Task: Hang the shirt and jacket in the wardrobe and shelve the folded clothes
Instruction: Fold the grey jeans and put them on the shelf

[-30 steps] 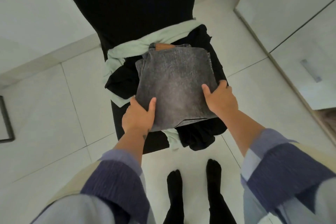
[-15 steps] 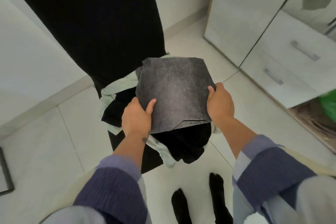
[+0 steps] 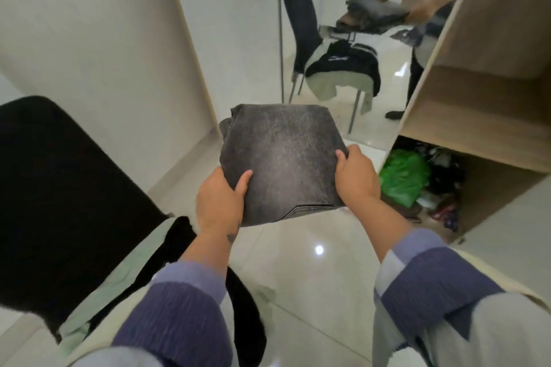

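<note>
Wardrobe (image 3: 465, 74) is sitting open, shelf still bare. Shirt (image 3: 98, 286) and jacket (image 3: 179, 244) are still lying on the chair (image 3: 59, 188). Folded jeans (image 3: 283, 164) are hovering between, left hand (image 3: 219, 202) and right hand (image 3: 357, 176) both gripping the edges.

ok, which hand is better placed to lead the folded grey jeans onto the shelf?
Right hand: it grips the folded grey jeans on the side nearest the open wooden wardrobe shelf.

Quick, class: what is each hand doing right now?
Left hand: grips the folded grey jeans at their left edge.
Right hand: grips the jeans' right edge.
</note>
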Tool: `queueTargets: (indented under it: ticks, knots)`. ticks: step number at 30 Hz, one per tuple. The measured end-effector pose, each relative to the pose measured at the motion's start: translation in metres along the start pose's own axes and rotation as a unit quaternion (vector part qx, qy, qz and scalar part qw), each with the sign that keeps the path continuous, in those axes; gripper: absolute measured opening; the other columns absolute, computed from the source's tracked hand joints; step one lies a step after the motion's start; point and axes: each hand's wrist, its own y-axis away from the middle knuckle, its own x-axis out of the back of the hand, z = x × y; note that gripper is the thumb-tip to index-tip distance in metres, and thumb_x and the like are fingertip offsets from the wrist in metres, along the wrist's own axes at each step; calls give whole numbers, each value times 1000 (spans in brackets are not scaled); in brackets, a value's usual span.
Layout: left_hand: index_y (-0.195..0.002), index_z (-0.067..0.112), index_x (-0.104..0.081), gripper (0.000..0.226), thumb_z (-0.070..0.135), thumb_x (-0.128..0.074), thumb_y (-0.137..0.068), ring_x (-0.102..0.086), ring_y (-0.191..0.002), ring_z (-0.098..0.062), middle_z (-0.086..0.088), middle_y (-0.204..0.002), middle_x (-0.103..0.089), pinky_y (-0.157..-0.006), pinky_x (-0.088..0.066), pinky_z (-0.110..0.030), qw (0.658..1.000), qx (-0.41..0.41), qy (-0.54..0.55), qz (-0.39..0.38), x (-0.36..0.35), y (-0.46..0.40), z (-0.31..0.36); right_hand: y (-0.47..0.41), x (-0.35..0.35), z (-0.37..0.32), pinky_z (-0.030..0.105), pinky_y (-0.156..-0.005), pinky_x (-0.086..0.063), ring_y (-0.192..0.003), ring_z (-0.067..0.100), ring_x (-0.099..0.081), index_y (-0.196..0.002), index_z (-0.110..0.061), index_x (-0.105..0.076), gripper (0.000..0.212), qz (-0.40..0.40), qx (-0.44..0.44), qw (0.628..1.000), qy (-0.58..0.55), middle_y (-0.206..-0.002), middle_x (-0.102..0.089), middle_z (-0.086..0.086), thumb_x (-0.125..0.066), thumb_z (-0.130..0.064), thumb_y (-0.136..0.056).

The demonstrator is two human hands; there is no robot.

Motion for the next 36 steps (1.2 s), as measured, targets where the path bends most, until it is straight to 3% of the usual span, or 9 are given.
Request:
queueTargets:
  ticks: [6,11,17,22,27,33,36]
  knots:
    - [-101,11,-59,44,52,-56,-87,-60,-91,-32,-10,-96,-66,-70,-42,-33,993,-109,29,-36,-83,-9,131,-67,99,87,40,-71,-46,-96,38,-60,-118,-6,-50,38,98,-72,992,38,-109,-64,19,-30,-35,-102]
    - [-104,12,-60,44,52,-57,-86,-61,-90,-30,-9,-98,-67,-70,-46,-33,981,-158,74,-87,-150,7,225,-98,173,162,33,-65,-38,-98,39,-61,-122,-3,-51,43,152,-114,979,74,-112,-63,22,-29,-34,-102]
    - [-106,17,-60,43,55,-55,-86,-62,-88,-26,-4,-96,-68,-70,-49,-32,962,-206,110,-141,-235,21,302,-137,225,246,39,-70,-42,-97,42,-60,-121,-1,-48,39,196,-168,963,76,-107,-63,26,-32,-31,-102]
    - [-109,15,-59,48,56,-52,-87,-62,-89,-31,-9,-96,-68,-70,-48,-35,955,-250,67,-143,-314,-3,338,-188,226,298,39,-67,-43,-91,41,-62,-116,-3,-50,36,222,-188,954,79,-103,-65,24,-34,-32,-101]
    - [-106,15,-61,43,53,-54,-87,-64,-79,-33,-10,-88,-69,-58,-40,-29,947,-287,77,-122,-405,-35,361,-257,202,355,36,-63,-41,-87,39,-63,-116,-4,-51,37,252,-202,942,91,-99,-66,22,-34,-32,-101]
    - [-121,18,-58,49,53,-53,-87,-64,-84,-35,-12,-94,-70,-59,-37,-28,947,-289,64,-127,-532,-81,364,-343,149,427,37,-60,-48,-77,35,-62,-106,-9,-52,34,274,-206,933,110,-89,-65,15,-34,-37,-100]
    - [-110,15,-62,44,52,-54,-87,-63,-81,-36,-12,-89,-70,-56,-35,-28,943,-294,60,-144,-578,-95,356,-363,125,454,30,-51,-29,-79,35,-60,-106,-6,-52,34,258,-210,938,101,-91,-64,16,-33,-34,-101]
